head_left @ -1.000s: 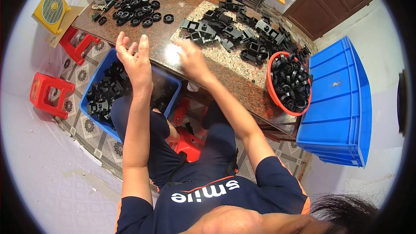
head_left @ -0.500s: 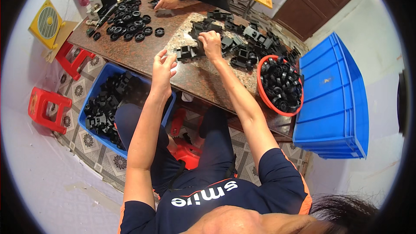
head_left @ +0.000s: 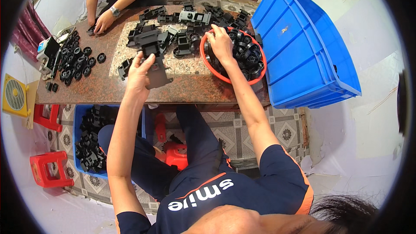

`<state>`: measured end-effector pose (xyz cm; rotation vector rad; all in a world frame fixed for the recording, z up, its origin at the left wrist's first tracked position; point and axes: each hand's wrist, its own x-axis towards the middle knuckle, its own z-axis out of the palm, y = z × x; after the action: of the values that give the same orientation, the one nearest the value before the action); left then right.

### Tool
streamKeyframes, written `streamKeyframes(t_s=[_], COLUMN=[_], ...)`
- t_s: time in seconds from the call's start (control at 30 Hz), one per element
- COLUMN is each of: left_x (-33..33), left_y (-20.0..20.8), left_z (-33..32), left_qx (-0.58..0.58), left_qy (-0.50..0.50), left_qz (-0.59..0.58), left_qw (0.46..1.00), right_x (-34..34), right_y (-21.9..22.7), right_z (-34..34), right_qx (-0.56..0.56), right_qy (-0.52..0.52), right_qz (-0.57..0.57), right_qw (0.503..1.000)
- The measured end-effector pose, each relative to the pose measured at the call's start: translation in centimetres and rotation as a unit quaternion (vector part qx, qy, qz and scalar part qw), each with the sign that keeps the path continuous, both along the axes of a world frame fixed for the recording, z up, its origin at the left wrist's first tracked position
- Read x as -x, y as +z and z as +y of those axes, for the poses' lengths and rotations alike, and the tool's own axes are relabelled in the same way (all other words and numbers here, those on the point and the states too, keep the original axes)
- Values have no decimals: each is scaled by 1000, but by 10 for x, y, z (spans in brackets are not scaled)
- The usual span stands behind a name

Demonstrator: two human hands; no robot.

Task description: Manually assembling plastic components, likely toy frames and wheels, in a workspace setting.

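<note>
My left hand point(head_left: 139, 74) grips a black plastic part point(head_left: 158, 71), a flat frame with raised square sections, and holds it over the front of the table. My right hand point(head_left: 221, 45) is over the left side of a red basket point(head_left: 207, 67) filled with black wheels point(head_left: 249, 54). Its fingers are bent and spread a little, with nothing visible between them. Beyond my hands, several black plastic frames point(head_left: 184, 41) lie heaped on the table, and a grey one point(head_left: 195, 17) rests among them.
Loose black wheels point(head_left: 80, 63) cover the table's left side, beside a small device point(head_left: 47, 52). Across the table a co-worker's hands point(head_left: 103, 21) handle a small dark thing. A large blue crate point(head_left: 299, 47) stands at the right. A blue bin point(head_left: 78, 147) of black parts sits below left.
My view has turned to the right. My left hand, free before, now holds the black frame. My right hand has left the parts on the table and moved right to the red basket.
</note>
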<state>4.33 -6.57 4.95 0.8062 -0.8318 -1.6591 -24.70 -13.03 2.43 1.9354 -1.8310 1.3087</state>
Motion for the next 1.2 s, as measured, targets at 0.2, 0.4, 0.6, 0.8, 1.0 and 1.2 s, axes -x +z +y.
streamKeyframes(t_s=[0.2, 0.4, 0.6, 0.8, 1.0, 1.2], left_x=[13, 16, 25, 30, 27, 25], left_y=[-24, -22, -22, -16, -27, -33], left_z=[15, 19, 25, 29, 33, 28], left_qx=[-77, -110, -72, -69, -9, 1], left_qy=[-37, -63, -86, -79, -104, -121], left_qz=[-17, 42, 39, 32, 7, -66], left_qw=[996, 991, 993, 994, 995, 991], right_x=[21, 17, -63, -75, -83, -87], right_y=[-27, -5, 46, 37, 29, 19], right_z=[-12, 41, 104, 104, 95, 101], right_qx=[-142, 7, 1, 8, 109, 82], right_qy=[-73, 141, 356, 359, 320, 329], right_qz=[78, -277, -135, -109, 57, 31], right_qw=[984, 950, 924, 927, 939, 940])
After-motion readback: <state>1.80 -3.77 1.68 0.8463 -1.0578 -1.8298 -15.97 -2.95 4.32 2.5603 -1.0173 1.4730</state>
